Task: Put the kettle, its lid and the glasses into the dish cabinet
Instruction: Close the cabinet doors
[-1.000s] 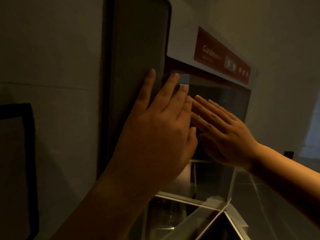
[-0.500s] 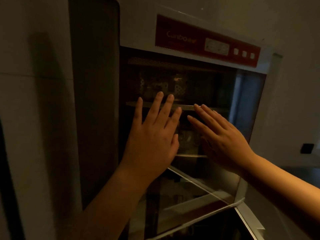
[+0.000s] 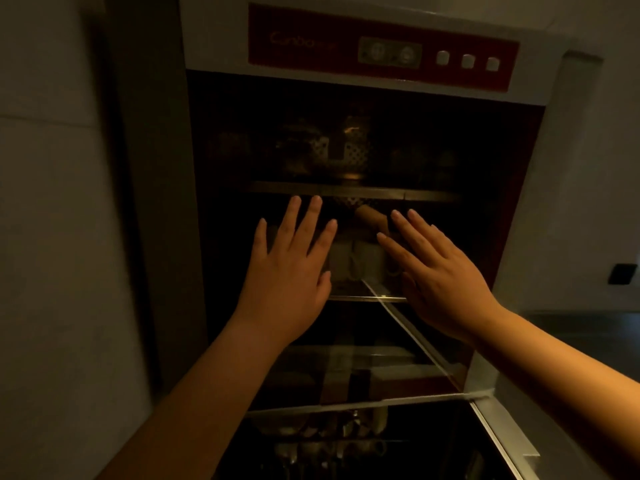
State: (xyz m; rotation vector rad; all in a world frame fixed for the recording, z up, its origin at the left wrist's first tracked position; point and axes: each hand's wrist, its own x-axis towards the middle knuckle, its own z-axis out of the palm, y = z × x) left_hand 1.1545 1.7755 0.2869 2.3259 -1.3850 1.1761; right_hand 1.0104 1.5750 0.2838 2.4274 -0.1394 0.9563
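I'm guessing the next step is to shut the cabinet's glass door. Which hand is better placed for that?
Probably the right hand: it is open and nearest the glass door that angles out on that side. The left hand is open too, farther left.

Single head-worn view, close in front of the dish cabinet (image 3: 540, 202), facing forward, slightly upward.

My dish cabinet (image 3: 346, 237) carries a red control panel (image 3: 381, 46) at 12 o'clock; its faint brand lettering begins "Canbo", the remainder illegible.
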